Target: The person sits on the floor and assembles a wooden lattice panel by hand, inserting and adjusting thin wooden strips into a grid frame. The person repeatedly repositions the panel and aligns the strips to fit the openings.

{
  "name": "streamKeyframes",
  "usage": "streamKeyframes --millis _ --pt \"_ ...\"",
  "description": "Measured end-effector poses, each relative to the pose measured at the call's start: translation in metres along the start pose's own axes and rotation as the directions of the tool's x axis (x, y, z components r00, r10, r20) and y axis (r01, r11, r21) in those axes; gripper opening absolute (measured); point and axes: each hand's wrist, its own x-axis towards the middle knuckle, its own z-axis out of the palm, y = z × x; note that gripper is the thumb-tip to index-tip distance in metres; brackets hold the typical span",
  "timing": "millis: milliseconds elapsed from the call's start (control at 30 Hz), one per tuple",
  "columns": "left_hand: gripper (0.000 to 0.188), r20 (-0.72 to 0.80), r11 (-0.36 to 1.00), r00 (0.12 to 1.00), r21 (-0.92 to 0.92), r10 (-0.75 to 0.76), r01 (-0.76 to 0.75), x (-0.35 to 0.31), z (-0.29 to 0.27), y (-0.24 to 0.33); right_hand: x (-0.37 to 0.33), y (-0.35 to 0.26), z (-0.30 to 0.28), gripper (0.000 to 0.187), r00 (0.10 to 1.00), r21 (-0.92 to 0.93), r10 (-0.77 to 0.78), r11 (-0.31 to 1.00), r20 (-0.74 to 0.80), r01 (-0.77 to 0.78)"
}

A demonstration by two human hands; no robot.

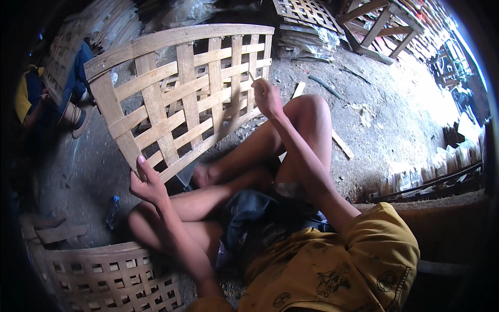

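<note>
Two-handed, worked at a woven panel (189, 93), tilted up in front of the bent legs (306, 117). Gripped its lower left corner in the left hand (149, 183), with the thumb laid up the front face. Held a thin stick (251, 76) in the clenched right hand (267, 99), close by the panel's right side; could not tell of any contact between stick and weave, nor make out the exact kind of stick. Seemed, by judgement, to be at a step of tending the right part of the weave while steadying the whole from the opposite corner. For the next move, called for a firm left grip and a careful aim on the right.

Made out flat, pale wooden strips, crossed over and under, with four-sided gaps between and a broad slat along the top edge. Saw also a second woven piece (93, 253) with smaller gaps at lower left, a clear bottle (113, 212) with a blue cap, and a loose strip of wood (342, 144) on gritty grey ground (364, 78).
</note>
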Motion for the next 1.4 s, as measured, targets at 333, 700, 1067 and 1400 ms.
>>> streamKeyframes --millis 333,700,1067,1400 --pt "0.052 0.013 0.999 0.999 -0.009 0.043 -0.043 0.001 0.002 -0.009 0.099 0.072 -0.043 0.031 0.924 0.130 0.379 0.915 0.057 -0.383" --pt "0.054 0.025 0.999 1.000 -0.038 -0.006 0.007 -0.005 0.006 -0.006 0.099 0.086 -0.037 0.033 0.896 -0.063 0.391 0.909 -0.211 -0.412" --pt "0.053 0.010 0.998 0.999 -0.039 -0.052 0.053 -0.004 0.001 -0.006 0.083 0.066 -0.011 0.027 0.918 -0.043 0.358 0.928 -0.169 -0.370" --pt "0.054 0.006 1.000 1.000 -0.015 -0.006 0.006 -0.003 0.000 -0.003 0.075 -0.031 0.003 0.011 0.953 0.094 -0.081 0.989 -0.293 0.113"
